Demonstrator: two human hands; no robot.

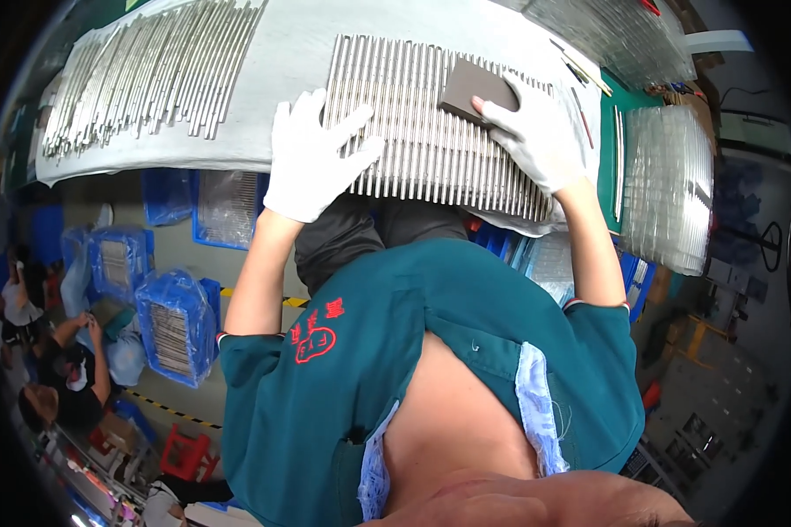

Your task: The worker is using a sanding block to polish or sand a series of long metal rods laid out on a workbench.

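Sanding step, I judge. Right hand (540,132), white-gloved, grips a dark brown rectangular sanding block (476,88) on the row of silver metal rods (431,132) atop the grey bench cloth (290,53). Left hand (312,158) lies open, flat, steadying them. Next stroke needs even pressure.
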